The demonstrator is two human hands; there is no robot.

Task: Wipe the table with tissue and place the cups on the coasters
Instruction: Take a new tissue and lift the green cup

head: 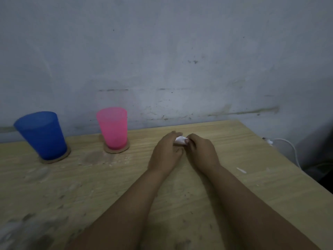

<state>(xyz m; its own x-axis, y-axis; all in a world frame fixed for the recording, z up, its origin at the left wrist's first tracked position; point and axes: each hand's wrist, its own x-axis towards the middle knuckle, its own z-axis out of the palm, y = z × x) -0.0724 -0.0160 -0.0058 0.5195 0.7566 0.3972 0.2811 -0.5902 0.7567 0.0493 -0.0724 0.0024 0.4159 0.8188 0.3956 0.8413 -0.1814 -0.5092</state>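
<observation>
Both hands meet mid-table: left hand (166, 152) and right hand (201, 150) each pinch the white tissue (180, 140) between them. Blue cup (42, 135) and pink cup (113, 128) stand on coasters (117, 150), far left of table (234, 186)

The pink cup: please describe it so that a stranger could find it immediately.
Look at the wooden table against the grey wall. Two plastic cups stand along its far edge on the left, each on a round coaster. The pink cup is the one nearer the hands; its neighbour, the blue cup, stands further left.
</observation>
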